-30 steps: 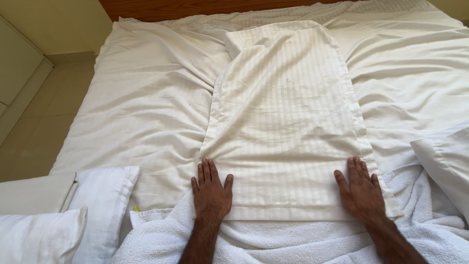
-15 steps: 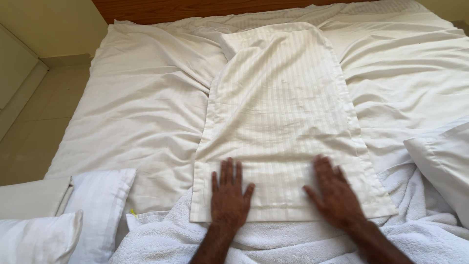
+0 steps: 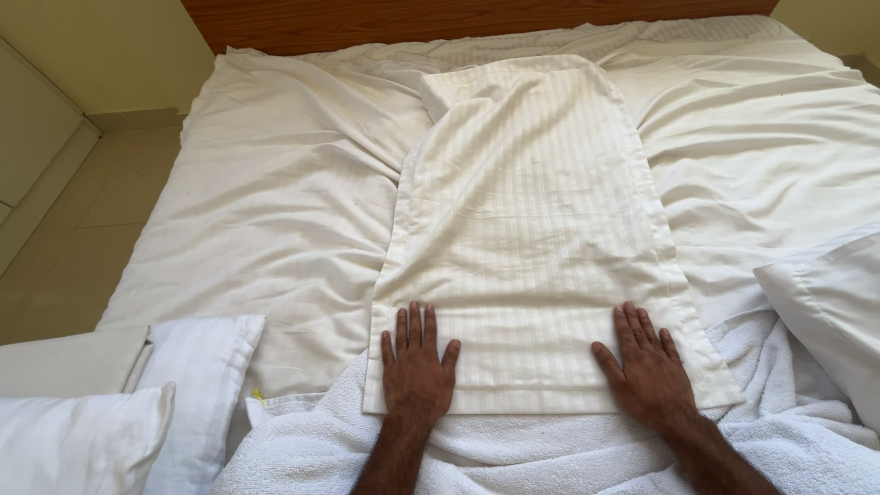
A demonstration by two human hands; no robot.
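A cream striped pillowcase (image 3: 532,238) lies flat and lengthwise on the bed, its far end folded over near the headboard. My left hand (image 3: 417,362) presses palm down on its near left corner, fingers spread. My right hand (image 3: 646,367) lies flat on its near right part, fingers apart. Neither hand holds anything. A white towel (image 3: 550,449) lies bunched under my forearms at the near edge of the bed.
A wrinkled white sheet (image 3: 275,211) covers the bed. White pillows (image 3: 82,440) are stacked at the lower left, another white pillow (image 3: 834,302) sits at the right. A wooden headboard (image 3: 440,18) runs along the top; tiled floor (image 3: 64,247) lies left of the bed.
Both hands slid apart again over the pillowcase's near end, after having drawn closer together half a second ago. The pillowcase lies flatter at its near edge.
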